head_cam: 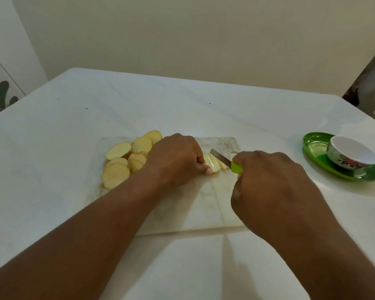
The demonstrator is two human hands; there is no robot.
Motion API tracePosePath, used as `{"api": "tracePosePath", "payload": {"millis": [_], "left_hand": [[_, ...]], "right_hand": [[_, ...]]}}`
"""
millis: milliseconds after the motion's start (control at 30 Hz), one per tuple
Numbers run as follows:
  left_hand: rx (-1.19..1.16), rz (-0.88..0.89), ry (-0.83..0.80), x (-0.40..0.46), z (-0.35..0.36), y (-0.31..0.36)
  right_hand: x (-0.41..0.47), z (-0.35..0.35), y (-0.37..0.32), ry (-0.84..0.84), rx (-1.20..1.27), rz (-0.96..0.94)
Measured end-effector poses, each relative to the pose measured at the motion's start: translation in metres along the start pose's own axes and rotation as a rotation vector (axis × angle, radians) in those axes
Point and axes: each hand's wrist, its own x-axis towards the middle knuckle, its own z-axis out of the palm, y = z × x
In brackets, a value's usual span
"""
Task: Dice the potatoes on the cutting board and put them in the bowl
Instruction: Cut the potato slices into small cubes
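Currently we are mid-cut on the cutting board (204,204). Our left hand (178,156) curls its fingers down onto a small stack of potato slices (213,164), pinning it; our right hand (266,180) wraps tightly round the green handle of the knife (224,161), whose blade rests on the stack. A few strips already lie cut at the blade. A pile of uncut round slices (126,159) waits at the board's left end. The bowl (352,155), standing on a green plate (316,146) well apart to the right, looks empty from here. We judge progress early: slicing done, strips begun, no dice visible, nothing transferred.
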Motion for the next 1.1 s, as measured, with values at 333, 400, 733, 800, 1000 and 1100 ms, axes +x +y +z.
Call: {"api": "tracePosePath", "payload": {"millis": [333,400,733,800,1000,1100], "left_hand": [[0.058,0.008,-0.036,0.003,0.0,-0.001],[0.044,0.004,-0.038,0.003,0.001,-0.001],[0.035,-0.014,-0.014,-0.001,-0.001,0.003],[0.02,-0.02,-0.009,-0.001,-0.001,0.003],[-0.003,-0.017,0.006,-0.002,-0.001,0.002],[0.0,-0.011,-0.001,-0.003,-0.003,0.003]], "right_hand": [[0.017,0.023,0.002,0.001,0.027,-0.039],[0.017,0.023,0.001,-0.006,0.04,-0.048],[0.014,0.017,-0.007,-0.062,0.09,-0.021],[0.009,0.017,-0.007,-0.063,0.073,-0.018],[-0.008,0.023,0.003,-0.006,-0.03,-0.099],[-0.014,0.026,0.007,0.011,-0.05,-0.093]]}}
